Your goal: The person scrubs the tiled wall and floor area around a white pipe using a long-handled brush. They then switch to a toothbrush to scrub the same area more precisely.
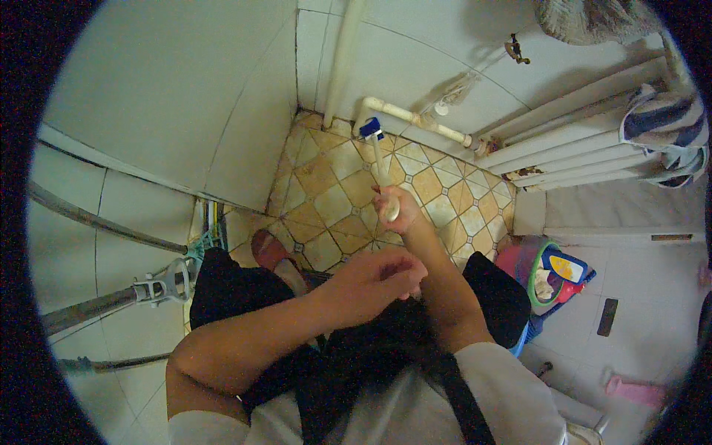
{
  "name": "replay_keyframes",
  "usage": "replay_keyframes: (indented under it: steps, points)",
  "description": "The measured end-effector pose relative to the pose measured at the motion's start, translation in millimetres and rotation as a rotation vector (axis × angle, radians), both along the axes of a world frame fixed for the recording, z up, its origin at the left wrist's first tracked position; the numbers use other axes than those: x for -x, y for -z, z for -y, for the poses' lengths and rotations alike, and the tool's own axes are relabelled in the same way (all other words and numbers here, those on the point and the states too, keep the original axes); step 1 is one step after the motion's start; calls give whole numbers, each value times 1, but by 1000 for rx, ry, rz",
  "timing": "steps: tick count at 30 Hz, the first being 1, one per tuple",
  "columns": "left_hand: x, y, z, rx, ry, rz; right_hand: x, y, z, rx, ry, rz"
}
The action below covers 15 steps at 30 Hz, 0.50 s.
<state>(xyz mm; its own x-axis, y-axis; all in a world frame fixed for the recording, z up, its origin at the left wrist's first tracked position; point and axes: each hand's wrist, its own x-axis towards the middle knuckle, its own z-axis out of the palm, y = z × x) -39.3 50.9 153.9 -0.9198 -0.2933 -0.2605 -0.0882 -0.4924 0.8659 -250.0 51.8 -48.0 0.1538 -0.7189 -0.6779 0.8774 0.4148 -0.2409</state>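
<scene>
My right hand point(399, 211) is closed around the white handle of a long-handled cleaning brush point(380, 161). The rounded handle end shows above my fist, and the blue head points away from me towards the tiled wall. Whether the head touches the floor or the pipe behind it, I cannot tell. Nearer my body, my left hand point(384, 278) is loosely curled in front of my right forearm. Nothing shows between its fingers, though the palm side is partly hidden. Beneath both hands are the patterned floor tiles point(339, 192) and my knees in black cloth.
A white pipe point(400, 114) runs low along the wall to a radiator point(578, 139) with cloths hung over it. At right, a green-rimmed basket point(538, 303) holds bottles. Metal rods point(89, 308) stand at left. One red shoe point(269, 249) shows on the floor.
</scene>
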Motion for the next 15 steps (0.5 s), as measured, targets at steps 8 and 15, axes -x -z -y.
replay_keyframes:
  steps: [8, 15]
  points:
    - [-6, -6, -3, 616, -17, 76, -27, -4, -78, -257, -661, -1641]
    - [-67, -84, 49, 869, -648, 187, -37, -30, -100, -239, -1077, -1826]
